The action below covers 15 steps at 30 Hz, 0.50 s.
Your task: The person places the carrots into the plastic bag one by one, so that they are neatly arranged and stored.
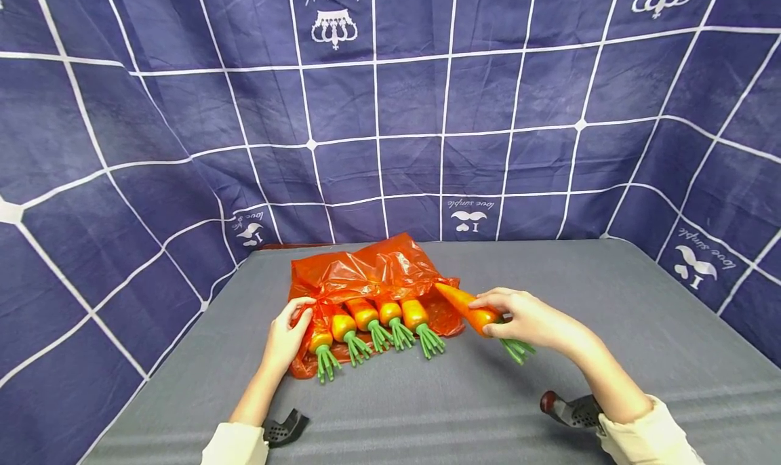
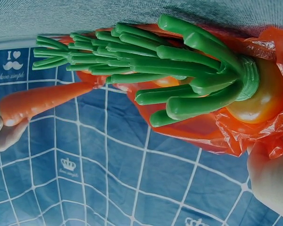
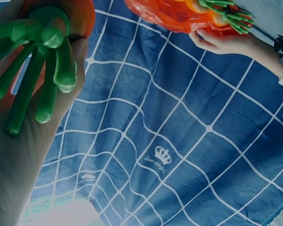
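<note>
A red plastic bag (image 1: 366,268) lies on the grey table with its mouth toward me. Several toy carrots (image 1: 413,314) sit side by side in it, their green tops sticking out over the near edge. My left hand (image 1: 285,336) pinches the bag's rim at its left side, beside the leftmost carrot (image 2: 254,106). In my right hand (image 1: 521,319) is another carrot (image 1: 454,297), gripped near its thick end. That carrot's tip points left at the right side of the bag's mouth; its green top (image 3: 47,61) hangs below my palm.
Grey cloth (image 1: 610,295) covers the table. A blue curtain (image 1: 409,99) with white grid lines rises behind it and along both sides. Dark devices are strapped at the left wrist (image 1: 285,428) and right wrist (image 1: 573,409). A dark red strip (image 1: 293,246) lies at the table's back edge.
</note>
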Each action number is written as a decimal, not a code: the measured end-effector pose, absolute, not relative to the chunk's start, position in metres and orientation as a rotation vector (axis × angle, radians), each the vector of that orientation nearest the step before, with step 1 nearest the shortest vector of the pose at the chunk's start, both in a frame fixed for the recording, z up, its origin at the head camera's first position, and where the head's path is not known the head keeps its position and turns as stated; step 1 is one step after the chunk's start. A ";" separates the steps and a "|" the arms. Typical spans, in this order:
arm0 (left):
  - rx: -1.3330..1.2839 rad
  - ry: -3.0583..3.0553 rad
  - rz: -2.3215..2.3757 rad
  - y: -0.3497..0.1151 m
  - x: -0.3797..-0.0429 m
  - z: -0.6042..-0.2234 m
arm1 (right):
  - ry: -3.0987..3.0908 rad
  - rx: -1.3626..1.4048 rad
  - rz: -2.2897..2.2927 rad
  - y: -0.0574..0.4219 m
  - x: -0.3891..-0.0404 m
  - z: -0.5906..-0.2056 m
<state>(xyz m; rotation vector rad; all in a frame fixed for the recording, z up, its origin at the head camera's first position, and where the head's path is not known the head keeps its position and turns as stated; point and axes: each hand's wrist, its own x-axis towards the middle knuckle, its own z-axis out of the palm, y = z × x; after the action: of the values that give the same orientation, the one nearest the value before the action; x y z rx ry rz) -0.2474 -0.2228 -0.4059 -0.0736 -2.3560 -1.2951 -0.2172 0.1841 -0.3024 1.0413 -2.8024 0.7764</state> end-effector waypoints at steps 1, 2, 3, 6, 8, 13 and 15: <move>-0.076 -2.360 -1.288 -0.223 -0.247 -0.406 | -2.805 1.043 0.783 0.184 -0.217 -0.302; -0.076 -2.361 -1.284 -0.223 -0.247 -0.407 | -2.807 1.045 0.791 0.185 -0.216 -0.302; -0.074 -2.358 -1.286 -0.223 -0.247 -0.407 | -2.809 1.048 0.796 0.185 -0.215 -0.302; -0.074 -2.360 -1.280 -0.223 -0.247 -0.406 | -2.810 1.058 0.819 0.186 -0.214 -0.300; -0.070 -2.360 -1.288 -0.223 -0.247 -0.406 | -2.808 1.068 0.825 0.185 -0.214 -0.300; -0.078 -2.355 -1.301 -0.223 -0.247 -0.405 | -2.796 1.112 0.798 0.181 -0.215 -0.304; -0.082 -2.348 -1.307 -0.222 -0.246 -0.405 | -2.792 1.133 0.784 0.180 -0.216 -0.306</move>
<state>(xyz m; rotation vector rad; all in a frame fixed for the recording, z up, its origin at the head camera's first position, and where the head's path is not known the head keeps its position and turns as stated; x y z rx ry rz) -0.2465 -0.2223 -0.4055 -0.0818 -2.3485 -1.3066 -0.2160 0.1797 -0.3061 1.1328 -2.7924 0.7836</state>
